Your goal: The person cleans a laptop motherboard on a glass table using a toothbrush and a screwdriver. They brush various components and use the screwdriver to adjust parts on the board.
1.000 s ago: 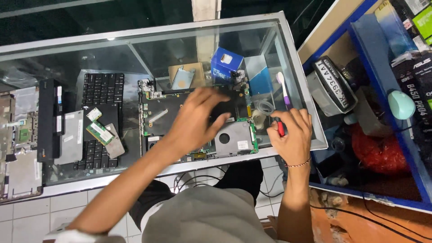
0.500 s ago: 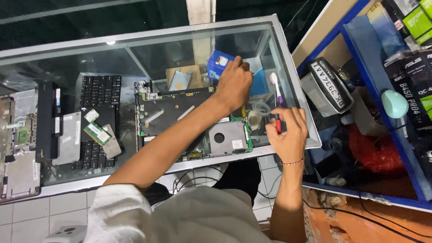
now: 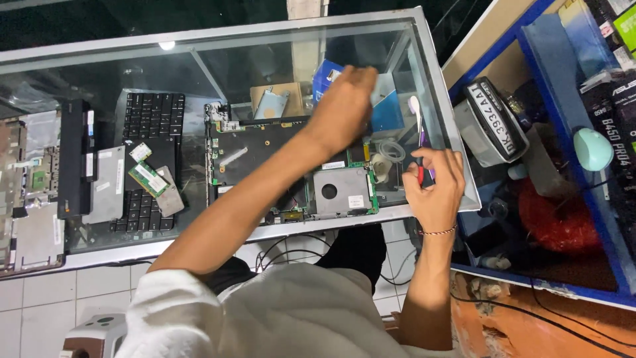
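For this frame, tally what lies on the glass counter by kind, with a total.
Opened laptop base: 1
Keyboard: 1
Memory modules: 2
Blue boxes: 2
Screwdriver, in the right hand: 1
Total: 7

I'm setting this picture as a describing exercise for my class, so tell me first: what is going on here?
A person leans over a glass display counter with an opened laptop base lying on it, its circuit board and metal drive caddy exposed. The left hand reaches across to the far side, over a blue box. The right hand grips a red-handled screwdriver near the counter's right edge. A loose keyboard and memory modules lie to the left.
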